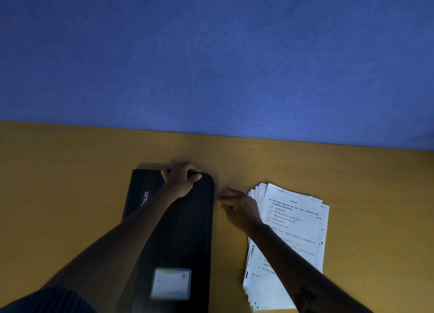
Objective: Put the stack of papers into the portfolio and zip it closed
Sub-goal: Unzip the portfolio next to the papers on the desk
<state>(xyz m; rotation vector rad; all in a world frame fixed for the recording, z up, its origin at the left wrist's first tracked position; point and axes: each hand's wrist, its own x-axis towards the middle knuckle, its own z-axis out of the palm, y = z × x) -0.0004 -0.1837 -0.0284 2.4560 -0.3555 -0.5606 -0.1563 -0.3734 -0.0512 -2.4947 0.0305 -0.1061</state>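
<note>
A black zip portfolio [183, 230] lies lengthwise on the wooden table, with white lettering along its left side and a pale card label near its front end. My left hand [182, 177] grips the far edge of the portfolio, fingers curled over it. My right hand [237, 207] sits just off the portfolio's right edge near the far corner, fingers pinched together on something small, probably the zip pull. A fanned stack of printed white papers [296, 232] lies on the table to the right, partly under my right forearm.
The table [70, 183] is yellow-brown wood and ends at a blue wall [211, 54] close behind the portfolio. Bare tabletop stretches left of the portfolio and right of the papers.
</note>
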